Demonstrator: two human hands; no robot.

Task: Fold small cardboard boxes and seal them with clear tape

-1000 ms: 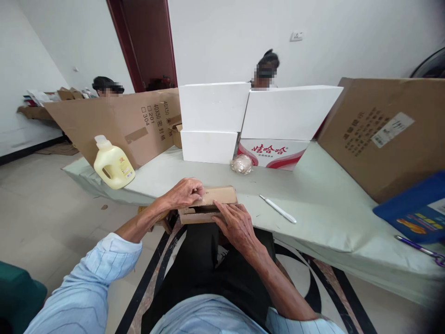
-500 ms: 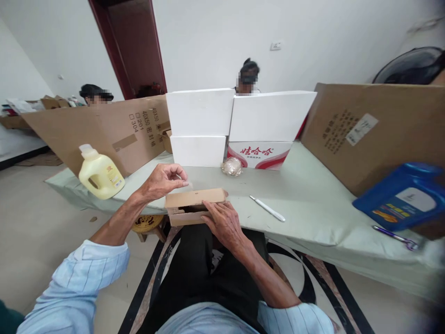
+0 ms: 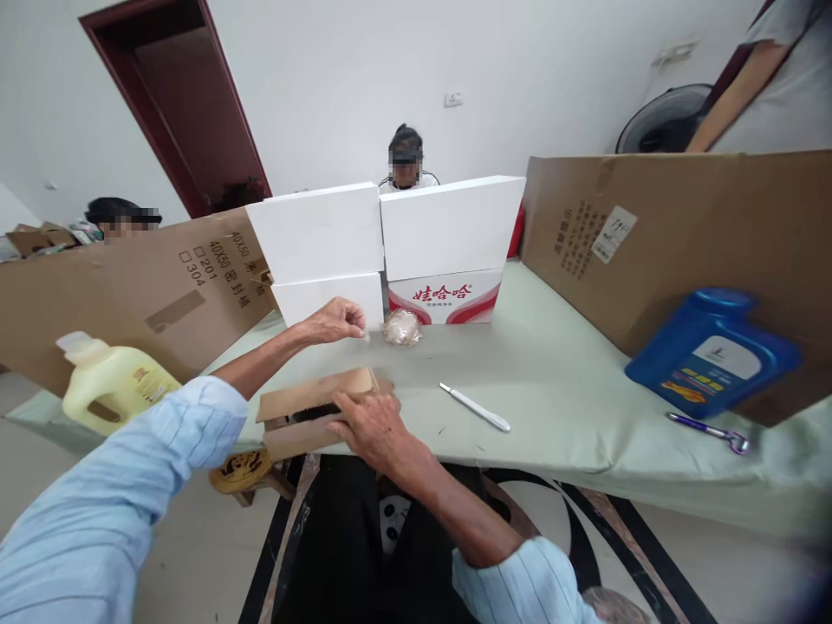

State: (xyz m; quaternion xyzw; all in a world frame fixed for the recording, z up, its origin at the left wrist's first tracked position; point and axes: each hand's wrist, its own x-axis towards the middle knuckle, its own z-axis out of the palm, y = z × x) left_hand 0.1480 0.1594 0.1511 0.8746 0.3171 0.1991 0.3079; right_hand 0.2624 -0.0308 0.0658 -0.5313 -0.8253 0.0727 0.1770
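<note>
A small brown cardboard box (image 3: 305,407) lies at the near edge of the pale green table (image 3: 552,390), partly over my lap. My right hand (image 3: 370,425) rests on its right end, fingers curled onto the top flap. My left hand (image 3: 334,319) is stretched out over the table beyond the box, fingers pinched together close to a roll of clear tape (image 3: 401,327). What the pinch holds is too small to make out. A white-handled knife (image 3: 474,407) lies on the table to the right of the box.
White foam boxes (image 3: 383,234) and a red-and-white carton (image 3: 445,295) stand at the back. Cardboard sheets wall the left (image 3: 130,286) and right (image 3: 682,234). A yellow jug (image 3: 110,386), a blue jug (image 3: 708,351) and purple scissors (image 3: 708,429) lie about. Other people sit behind; one stands at right.
My left hand lifted off the box and reached forward toward the tape roll. My right hand stayed on the box. The view swung to the right.
</note>
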